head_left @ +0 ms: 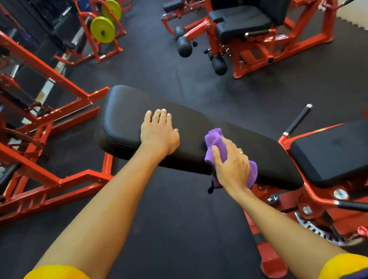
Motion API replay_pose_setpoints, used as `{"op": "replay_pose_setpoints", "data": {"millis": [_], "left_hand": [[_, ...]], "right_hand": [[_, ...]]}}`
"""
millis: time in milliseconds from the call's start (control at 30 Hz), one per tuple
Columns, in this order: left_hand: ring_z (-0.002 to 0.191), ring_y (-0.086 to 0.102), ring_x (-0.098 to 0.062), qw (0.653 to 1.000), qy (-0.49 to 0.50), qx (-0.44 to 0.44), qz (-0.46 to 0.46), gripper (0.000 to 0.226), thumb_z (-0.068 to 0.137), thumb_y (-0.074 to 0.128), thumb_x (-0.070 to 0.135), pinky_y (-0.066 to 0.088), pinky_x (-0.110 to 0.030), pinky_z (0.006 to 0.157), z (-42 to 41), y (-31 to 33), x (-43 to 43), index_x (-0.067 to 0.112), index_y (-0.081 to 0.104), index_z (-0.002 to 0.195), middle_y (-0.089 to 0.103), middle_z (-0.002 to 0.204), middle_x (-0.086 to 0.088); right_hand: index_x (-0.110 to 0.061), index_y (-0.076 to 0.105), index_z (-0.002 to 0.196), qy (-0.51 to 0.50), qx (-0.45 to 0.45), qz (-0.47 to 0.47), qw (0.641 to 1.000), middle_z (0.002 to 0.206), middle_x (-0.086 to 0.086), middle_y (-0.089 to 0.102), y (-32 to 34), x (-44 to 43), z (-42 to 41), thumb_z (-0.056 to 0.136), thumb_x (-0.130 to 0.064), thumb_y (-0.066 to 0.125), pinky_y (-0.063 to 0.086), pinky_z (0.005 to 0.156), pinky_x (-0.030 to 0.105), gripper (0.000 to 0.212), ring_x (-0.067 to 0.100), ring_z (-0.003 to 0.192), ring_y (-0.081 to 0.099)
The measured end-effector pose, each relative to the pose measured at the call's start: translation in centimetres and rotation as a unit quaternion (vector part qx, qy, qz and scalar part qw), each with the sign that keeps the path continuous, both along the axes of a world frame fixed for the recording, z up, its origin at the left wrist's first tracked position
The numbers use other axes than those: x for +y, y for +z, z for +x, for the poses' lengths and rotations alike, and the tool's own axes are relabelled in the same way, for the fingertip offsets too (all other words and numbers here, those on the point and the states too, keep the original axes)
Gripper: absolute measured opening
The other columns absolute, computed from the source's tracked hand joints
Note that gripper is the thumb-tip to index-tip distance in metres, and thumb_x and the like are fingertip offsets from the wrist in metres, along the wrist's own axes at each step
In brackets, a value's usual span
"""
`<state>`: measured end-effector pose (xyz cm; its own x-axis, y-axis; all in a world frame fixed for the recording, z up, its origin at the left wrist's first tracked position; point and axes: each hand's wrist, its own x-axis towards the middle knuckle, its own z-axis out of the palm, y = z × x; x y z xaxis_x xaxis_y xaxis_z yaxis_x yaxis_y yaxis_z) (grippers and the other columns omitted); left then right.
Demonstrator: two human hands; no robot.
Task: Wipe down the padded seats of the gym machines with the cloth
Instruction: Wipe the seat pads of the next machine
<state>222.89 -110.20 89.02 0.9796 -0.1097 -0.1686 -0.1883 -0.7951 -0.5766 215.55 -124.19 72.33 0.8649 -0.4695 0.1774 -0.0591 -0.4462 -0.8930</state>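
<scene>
A: Cloth (215, 142), purple, bunched under the right hand (231, 168) on the near half of the long pad (128, 109). Head view, the only one.
B: Fingers?
A: Right fingers (236, 149) curled round the cloth, gripping it and pressing it onto the pad. Left hand (159, 135) lies flat on the pad further along, straight-fingered, holding nothing. Looks like bracing.
B: Risks?
A: Cloth's wadded, so contact is probably narrow and strips of pad could get missed. A tail hangs off the near edge and might snag or pull out of the grip. Pad looks slick, so the braced palm could slide under weight. That palm also covers a patch that needs wiping.
B: Surface, room?
A: Black glossy pad, stitched seam at the far end, on a red frame (310, 193). Separate seat pad (342, 150) just right of it. Dark rubber floor (183, 238). Another machine seat (240, 20) far right, yellow plates (102, 29) at the back, red rack (33, 153) left.
</scene>
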Motion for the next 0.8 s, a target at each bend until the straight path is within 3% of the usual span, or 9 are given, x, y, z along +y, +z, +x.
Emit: {"op": "replay_pose_setpoints", "data": {"millis": [67,133,233,333,400,500,667,800], "left_hand": [[0.157,-0.003,-0.022,1.000,-0.006,-0.004,0.007,0.063,0.109,0.014,0.040,-0.003,-0.045,0.126,0.0,0.1,0.1,0.008,0.005,0.162,0.000,0.170,-0.008],[0.157,-0.002,-0.023,1.000,-0.010,-0.004,0.011,0.063,0.108,0.014,0.040,-0.003,-0.046,0.126,-0.2,0.0,0.0,0.006,0.005,0.161,0.001,0.170,-0.009],[0.157,-0.003,-0.024,1.000,-0.013,-0.005,0.019,0.063,0.108,0.013,0.040,-0.003,-0.046,0.126,-0.4,-0.1,-0.1,0.006,0.004,0.161,0.001,0.170,-0.010],[0.157,-0.003,-0.025,1.000,-0.015,-0.004,0.017,0.063,0.108,0.013,0.039,-0.004,-0.047,0.126,-0.5,-0.1,0.0,0.006,0.005,0.161,0.001,0.170,-0.010],[0.157,-0.003,-0.025,1.000,-0.017,-0.002,0.019,0.063,0.108,0.012,0.039,-0.004,-0.047,0.126,-0.5,-0.2,-0.1,0.005,0.005,0.161,0.001,0.170,-0.011],[0.157,-0.005,-0.026,1.000,-0.014,0.002,0.018,0.063,0.109,0.011,0.038,-0.005,-0.049,0.126,-0.5,-0.2,-0.3,0.004,0.003,0.161,-0.001,0.170,-0.012],[0.157,-0.007,-0.027,1.000,-0.008,0.008,0.014,0.062,0.109,0.010,0.037,-0.007,-0.049,0.125,-0.2,-0.4,-0.6,0.002,0.003,0.160,-0.002,0.170,-0.013],[0.157,-0.006,-0.027,1.000,-0.012,0.004,0.017,0.062,0.110,0.009,0.038,-0.006,-0.048,0.126,-0.3,-0.5,-0.6,0.002,0.003,0.160,-0.001,0.170,-0.014]], "right_hand": [[-0.021,0.066,0.126,-0.042,-0.031,0.032,0.998,0.119,0.001,0.072,1.4,1.8,-0.1,0.096,-0.052,0.043,0.045,0.096,0.041,0.048,0.032,0.108,0.064],[-0.020,0.065,0.125,-0.044,-0.081,0.006,0.996,0.122,0.000,0.070,2.8,4.4,-0.6,0.097,-0.045,0.048,0.045,0.101,0.042,0.042,0.028,0.111,0.063],[-0.020,0.055,0.141,0.008,-0.103,-0.027,0.994,0.140,-0.002,0.061,2.5,6.2,-1.6,0.097,-0.051,0.049,0.035,0.115,0.041,0.054,0.023,0.131,0.052],[-0.022,0.049,0.147,0.061,-0.140,-0.115,0.982,0.144,0.003,0.057,-1.3,2.9,-2.0,0.094,-0.056,0.057,0.037,0.114,0.041,0.063,0.026,0.132,0.051],[-0.024,0.049,0.146,0.069,-0.123,-0.133,0.981,0.143,0.005,0.058,-4.5,-0.3,-2.4,0.091,-0.055,0.065,0.041,0.111,0.042,0.064,0.027,0.128,0.054],[-0.026,0.055,0.144,0.059,-0.078,-0.065,0.993,0.141,0.000,0.061,-6.2,-3.1,-3.4,0.087,-0.050,0.074,0.045,0.108,0.046,0.064,0.024,0.126,0.058],[-0.024,0.062,0.139,0.157,-0.181,-0.033,0.970,0.140,-0.006,0.062,1.1,1.1,-1.7,0.086,-0.040,0.080,0.042,0.108,0.028,0.059,0.014,0.123,0.059],[-0.024,0.061,0.142,0.182,-0.200,-0.071,0.960,0.142,-0.006,0.061,2.1,1.8,-0.6,0.087,-0.044,0.077,0.043,0.109,0.032,0.060,0.014,0.129,0.057]]}}
